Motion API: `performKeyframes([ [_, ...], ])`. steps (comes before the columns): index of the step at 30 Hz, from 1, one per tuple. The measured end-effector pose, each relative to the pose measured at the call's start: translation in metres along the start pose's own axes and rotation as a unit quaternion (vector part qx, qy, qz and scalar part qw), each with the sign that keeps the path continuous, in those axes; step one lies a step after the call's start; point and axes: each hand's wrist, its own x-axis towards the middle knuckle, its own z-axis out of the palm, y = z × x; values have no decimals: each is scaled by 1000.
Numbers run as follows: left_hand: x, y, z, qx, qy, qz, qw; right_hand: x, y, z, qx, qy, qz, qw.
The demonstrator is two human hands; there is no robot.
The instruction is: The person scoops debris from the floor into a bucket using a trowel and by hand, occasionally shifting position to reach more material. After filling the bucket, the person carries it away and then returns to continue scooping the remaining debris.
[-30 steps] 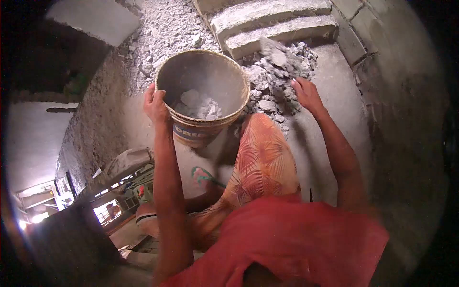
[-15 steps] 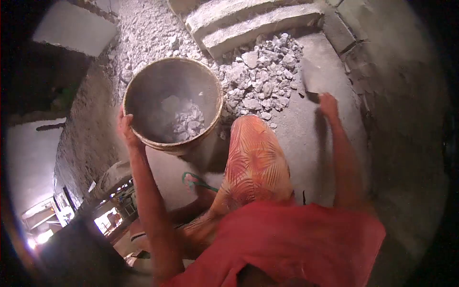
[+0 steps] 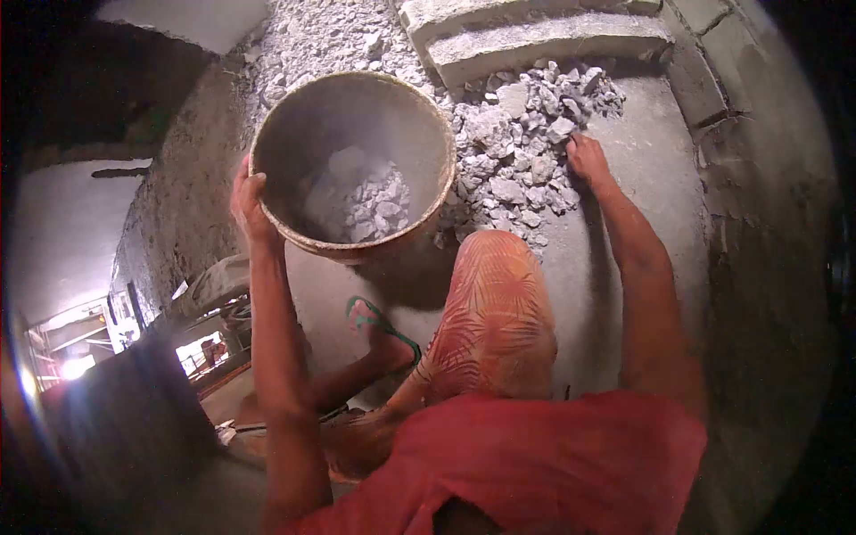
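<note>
My left hand (image 3: 250, 203) grips the left rim of a large round bucket (image 3: 294, 234), which leans with its mouth toward me. Grey stone chunks (image 3: 379, 203) and dust lie low inside it. On the right, my right hand (image 3: 588, 160) is closed at the edge of a heap of broken rubble (image 3: 513, 165). It was around a flat-bladed trowel a moment ago; now the blade is hidden among the stones, several of which are lifted at the heap's far side. The heap lies beside the bucket, to its right.
Concrete steps (image 3: 553, 49) rise behind the rubble. More loose gravel (image 3: 312, 40) spreads behind the bucket. My bent knee (image 3: 504, 285) stands close before the heap, with my sandalled foot (image 3: 364, 314) below the bucket. A block wall edge (image 3: 700, 89) runs along the right.
My right hand has moved up and left from the bare floor into the rubble's edge, pushing stones away from me. My left hand stays on the bucket rim. The view has shifted.
</note>
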Motion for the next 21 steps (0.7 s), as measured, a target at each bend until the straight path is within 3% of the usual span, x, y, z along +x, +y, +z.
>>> performKeyframes([
  [3,0,3,12,26,23,7,999,-6,-11,12,25,24,-29,999],
  [5,-1,5,21,64,58,8,996,-15,-17,13,42,13,27,999],
  [7,0,7,29,32,61,12,998,-22,-20,6,12,-6,18,1000],
  [9,6,4,31,50,74,29,996,-27,-15,5,65,32,48,996],
  [13,16,-8,29,87,91,52,991,-45,-31,-43,10,75,-89,993],
  [18,20,-12,33,62,83,41,994,-40,-51,-99,-5,50,-85,995],
  [21,23,-20,32,57,92,42,993,-22,-73,-119,-66,50,-127,988],
])
